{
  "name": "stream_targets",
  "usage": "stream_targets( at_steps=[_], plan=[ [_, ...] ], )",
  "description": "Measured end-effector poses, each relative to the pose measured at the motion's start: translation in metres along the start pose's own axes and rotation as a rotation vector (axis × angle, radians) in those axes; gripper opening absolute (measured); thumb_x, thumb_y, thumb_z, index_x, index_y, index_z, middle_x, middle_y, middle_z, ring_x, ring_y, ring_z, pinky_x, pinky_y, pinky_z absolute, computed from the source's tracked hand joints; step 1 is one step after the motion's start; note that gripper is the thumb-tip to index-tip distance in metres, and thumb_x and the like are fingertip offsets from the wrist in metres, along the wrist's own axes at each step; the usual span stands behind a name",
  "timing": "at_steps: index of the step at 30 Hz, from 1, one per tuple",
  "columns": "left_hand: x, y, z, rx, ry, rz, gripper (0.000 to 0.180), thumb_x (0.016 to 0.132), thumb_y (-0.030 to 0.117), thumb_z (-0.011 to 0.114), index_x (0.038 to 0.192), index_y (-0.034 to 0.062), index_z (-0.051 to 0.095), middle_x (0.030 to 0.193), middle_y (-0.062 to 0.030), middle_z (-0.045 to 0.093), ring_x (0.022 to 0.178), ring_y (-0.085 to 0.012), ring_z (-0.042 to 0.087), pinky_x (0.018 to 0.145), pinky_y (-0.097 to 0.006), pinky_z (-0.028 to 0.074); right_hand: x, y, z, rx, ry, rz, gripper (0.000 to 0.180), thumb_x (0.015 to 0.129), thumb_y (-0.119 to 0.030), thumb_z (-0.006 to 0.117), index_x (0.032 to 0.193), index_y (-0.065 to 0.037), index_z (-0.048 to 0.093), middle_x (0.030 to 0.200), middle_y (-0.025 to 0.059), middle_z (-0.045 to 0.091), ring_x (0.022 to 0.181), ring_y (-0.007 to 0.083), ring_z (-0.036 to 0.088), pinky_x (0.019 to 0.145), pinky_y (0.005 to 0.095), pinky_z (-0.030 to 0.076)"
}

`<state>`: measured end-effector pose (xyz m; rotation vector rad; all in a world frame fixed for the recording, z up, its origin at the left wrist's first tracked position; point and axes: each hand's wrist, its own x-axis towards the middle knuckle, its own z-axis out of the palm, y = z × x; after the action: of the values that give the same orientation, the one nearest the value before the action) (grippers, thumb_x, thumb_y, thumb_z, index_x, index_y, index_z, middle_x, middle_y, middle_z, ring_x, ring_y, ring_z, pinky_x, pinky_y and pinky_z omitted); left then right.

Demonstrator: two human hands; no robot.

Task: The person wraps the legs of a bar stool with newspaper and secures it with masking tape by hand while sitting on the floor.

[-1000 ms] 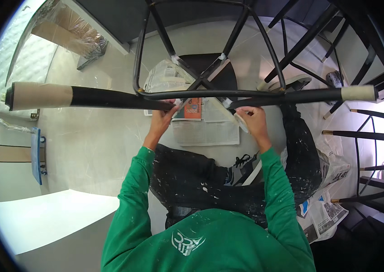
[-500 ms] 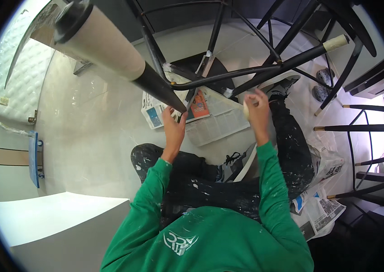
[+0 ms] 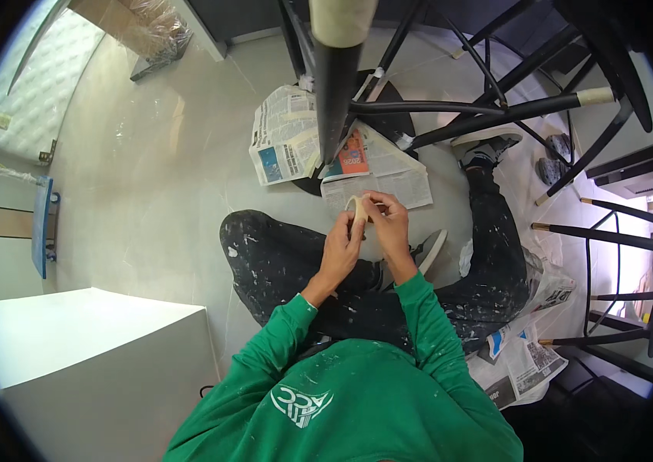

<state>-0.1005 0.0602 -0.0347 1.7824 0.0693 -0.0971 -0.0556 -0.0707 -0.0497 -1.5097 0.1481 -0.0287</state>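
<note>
A roll of cream masking tape point(image 3: 356, 206) is upright between my two hands, above my lap. My left hand point(image 3: 341, 248) is closed around the roll's near side. My right hand point(image 3: 389, 225) is closed, its thumb and fingertips pinched together at the roll's edge; whether a loose tape end is between them is too small to tell. Just beyond my hands is an upturned black stool, whose leg point(image 3: 336, 100) rises toward me with a cream wrapping point(image 3: 342, 21) at its end. Newspaper sheets point(image 3: 389, 181) lie around the stool's dark round seat point(image 3: 388, 123).
Another stool leg point(image 3: 527, 115) with a wrapped tip slants to the right. More black stools point(image 3: 604, 235) stand at the right. A white cabinet point(image 3: 87, 331) is near left, a blue-edged dolly point(image 3: 43, 227) beyond it. Crumpled newspaper point(image 3: 527, 369) lies by my right thigh.
My hands, apart near the stool before, have come together over my lap. The tape roll moved left with my right hand, and my left hand now grips it. The view has shifted.
</note>
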Motion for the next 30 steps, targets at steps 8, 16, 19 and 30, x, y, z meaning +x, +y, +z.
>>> stream_targets(
  at_steps=[8,16,19,30],
  plan=[
    [0.012,-0.007,-0.022,0.014,-0.075,0.024,0.027,0.112,0.028,0.052,0.117,0.0019,0.056,0.085,-0.0096,0.065,0.073,-0.0197,0.061,0.070,-0.035,0.050,0.038,-0.010,-0.031,-0.018,-0.052,0.107,0.044,0.093,-0.020,0.081,0.130,0.002,0.069,0.113,0.0073,0.070,0.100,0.0123,0.062,0.083,0.0293,0.056],
    [0.026,-0.004,-0.032,0.050,-0.130,0.015,0.026,0.112,0.026,0.052,0.116,0.0004,0.055,0.086,-0.0133,0.066,0.076,-0.0245,0.064,0.073,-0.039,0.050,0.059,-0.031,-0.031,-0.255,-0.447,0.129,0.035,0.090,-0.025,0.082,0.113,0.001,0.076,0.102,0.0070,0.075,0.094,0.0121,0.064,0.085,0.0293,0.053],
    [0.030,-0.007,-0.034,0.074,-0.137,0.044,0.027,0.111,0.027,0.053,0.116,0.0005,0.056,0.085,-0.0129,0.067,0.076,-0.0238,0.066,0.073,-0.037,0.051,0.070,-0.023,-0.026,-0.321,-0.454,0.076,0.030,0.090,-0.023,0.082,0.105,0.002,0.077,0.096,0.0060,0.075,0.086,0.0122,0.065,0.081,0.0296,0.053],
    [0.050,-0.016,-0.099,0.148,-0.319,-0.409,0.061,0.109,0.034,0.057,0.148,-0.0107,0.040,0.085,-0.0224,0.073,0.061,-0.0253,0.074,0.053,-0.034,0.059,0.182,0.020,-0.025,-0.476,0.105,-0.285,0.014,0.087,-0.016,0.076,0.091,-0.002,0.074,0.082,0.0117,0.074,0.077,0.0251,0.072,0.071,0.0369,0.055]
  ],
)
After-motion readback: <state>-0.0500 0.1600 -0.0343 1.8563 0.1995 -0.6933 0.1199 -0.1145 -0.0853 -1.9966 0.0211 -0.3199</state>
